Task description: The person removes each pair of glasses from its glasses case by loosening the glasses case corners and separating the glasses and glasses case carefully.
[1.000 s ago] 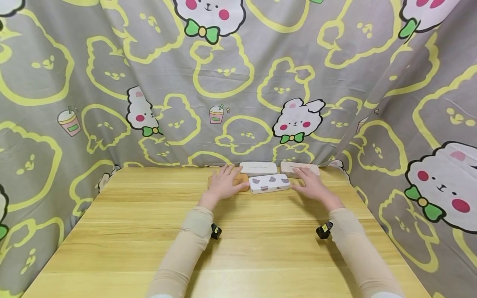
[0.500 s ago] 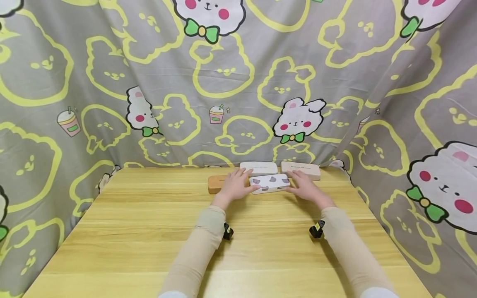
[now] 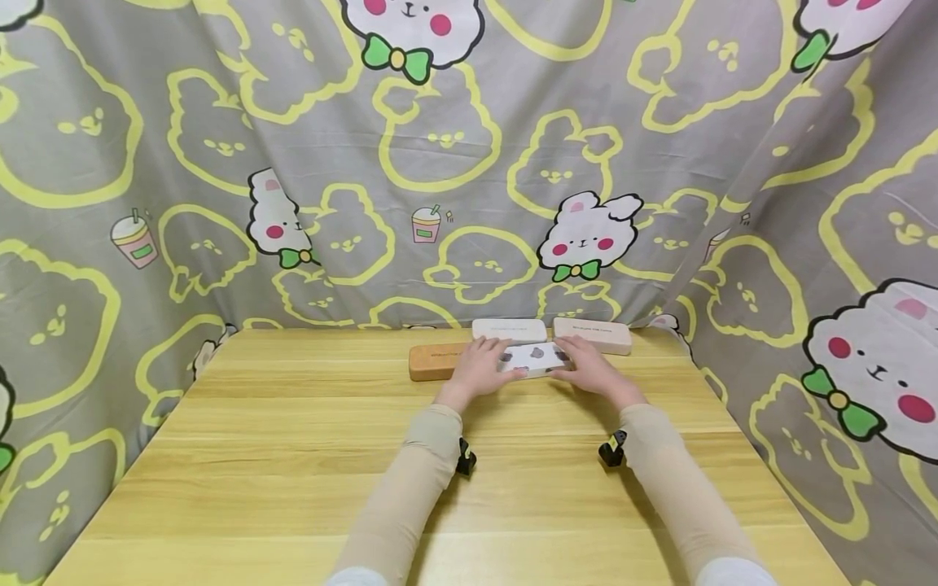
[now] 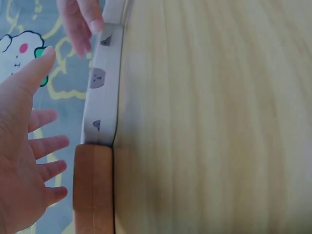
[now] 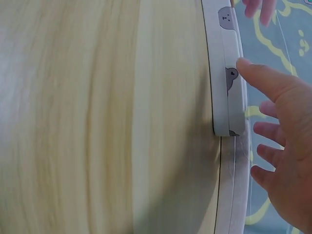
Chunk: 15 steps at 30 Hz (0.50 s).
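A white glasses case with grey bear heads (image 3: 537, 355) lies at the front of a group near the table's far edge. My left hand (image 3: 479, 370) is over its left end and the adjoining end of an orange-brown case (image 3: 432, 364), fingers extended. At the bear case's right end is my right hand (image 3: 589, 366), its fingers loose. In the right wrist view my thumb (image 5: 258, 75) is at the bear case's edge; whether it touches I cannot tell. In the left wrist view nothing is in my left hand's grasp, and its fingers are spread.
Behind the bear case lie a plain white case (image 3: 509, 328) and, to the right, a pale pink case (image 3: 604, 334). They stand close to the patterned curtain (image 3: 462, 244) behind the wooden table (image 3: 293, 488). Black wrist cameras (image 3: 611, 449) hang below both sleeves.
My left hand has moved right, off the orange-brown case toward the bear case. My right hand has shifted left from the pink case to the bear case's right end.
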### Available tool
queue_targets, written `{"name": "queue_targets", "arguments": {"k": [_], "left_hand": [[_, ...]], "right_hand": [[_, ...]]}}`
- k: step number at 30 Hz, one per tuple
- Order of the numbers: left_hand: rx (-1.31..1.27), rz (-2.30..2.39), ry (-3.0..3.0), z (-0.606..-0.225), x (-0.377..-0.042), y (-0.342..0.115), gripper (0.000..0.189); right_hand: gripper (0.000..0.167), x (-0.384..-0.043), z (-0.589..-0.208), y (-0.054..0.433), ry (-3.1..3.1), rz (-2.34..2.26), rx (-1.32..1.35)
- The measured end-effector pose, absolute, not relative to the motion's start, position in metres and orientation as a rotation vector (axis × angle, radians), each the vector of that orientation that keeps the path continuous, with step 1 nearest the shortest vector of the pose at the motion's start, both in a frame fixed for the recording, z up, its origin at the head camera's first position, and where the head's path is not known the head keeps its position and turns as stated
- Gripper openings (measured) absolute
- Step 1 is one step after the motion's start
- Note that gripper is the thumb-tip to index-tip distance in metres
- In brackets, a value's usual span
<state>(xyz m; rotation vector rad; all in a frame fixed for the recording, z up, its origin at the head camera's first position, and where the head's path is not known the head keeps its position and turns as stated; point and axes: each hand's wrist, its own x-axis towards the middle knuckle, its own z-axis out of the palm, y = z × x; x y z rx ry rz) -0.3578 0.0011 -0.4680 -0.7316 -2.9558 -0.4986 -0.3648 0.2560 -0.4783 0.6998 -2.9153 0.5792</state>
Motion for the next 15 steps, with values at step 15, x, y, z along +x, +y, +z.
{"name": "queue_targets", "arguments": {"k": [15], "left_hand": [[-0.662, -0.497, -2.994, -0.474, -0.3568, 0.0106, 0.074]], "right_hand": [[0.075, -0.3676, -0.4784, 0.2457, -2.936, 0.5, 0.716]]}}
